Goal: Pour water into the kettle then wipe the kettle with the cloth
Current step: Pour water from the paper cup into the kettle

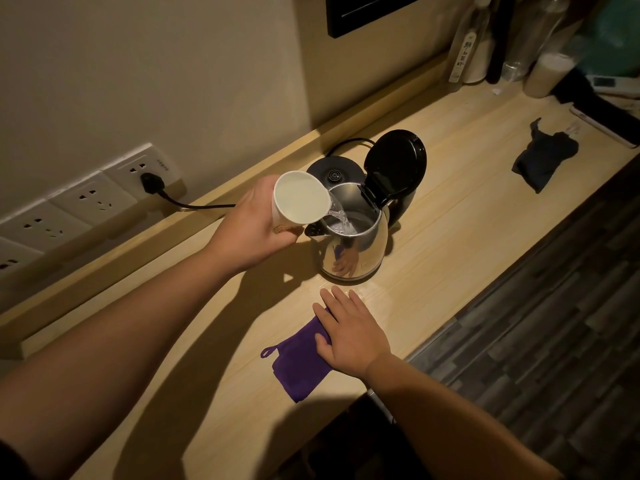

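Kettle (349, 251) upright on the wooden counter (450, 237), lid (394, 168) raised, spout toward the left hand (256, 223), whose curled fingers grip a tilted cup (298, 202) pouring water. Right hand (349, 330), fingers spread flat, rests on the purple cloth (298, 362) just before the kettle.

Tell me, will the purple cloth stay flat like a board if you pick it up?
Probably not. The purple cloth lies thin and flat on the table under the right hand, so it likely flops and drapes when lifted. It looks light for its size. Its small loop at one corner would probably dangle.
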